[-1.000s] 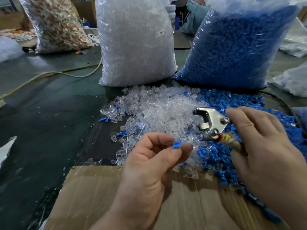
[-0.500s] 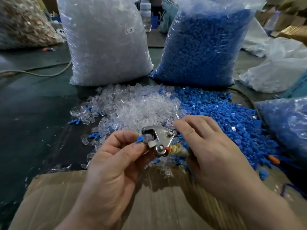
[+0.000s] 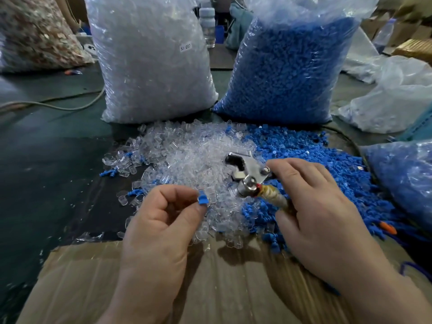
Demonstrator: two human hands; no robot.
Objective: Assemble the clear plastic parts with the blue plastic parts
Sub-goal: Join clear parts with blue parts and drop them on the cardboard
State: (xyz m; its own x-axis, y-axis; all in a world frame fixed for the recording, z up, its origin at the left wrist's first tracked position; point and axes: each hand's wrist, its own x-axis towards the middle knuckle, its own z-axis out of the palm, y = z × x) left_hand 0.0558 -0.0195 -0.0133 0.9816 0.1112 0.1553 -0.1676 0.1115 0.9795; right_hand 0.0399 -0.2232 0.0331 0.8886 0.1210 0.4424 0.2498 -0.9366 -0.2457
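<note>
The left hand (image 3: 161, 220) pinches a blue part (image 3: 203, 199) between thumb and forefinger; its other fingers (image 3: 163, 195) are loosely curled and hold nothing. The part hangs over the near side of the clear pile (image 3: 187, 157), a little left of the tool (image 3: 245, 173) and apart from it.

The right hand (image 3: 322, 206) grips the tool by its yellowish wrapped handle, fingers curled round it. The tool's metal head points up and left above the clear pile.

The blue pile (image 3: 315, 164) lies to the right of the clear pile, and the two touch and mix along their shared edge. A few stray blue parts lie among the clear ones at the left fringe. Behind the piles a clear bag (image 3: 149, 59) and a blue bag (image 3: 287, 66) stand upright side by side on the dark counter (image 3: 46, 171).

A sheet of cardboard (image 3: 222, 288) lies under both wrists, with the near edges of the piles spilling onto it. A cable (image 3: 58, 105) runs across the counter at the far left. A third bag (image 3: 406, 178) of bluish parts sits at the right edge.
</note>
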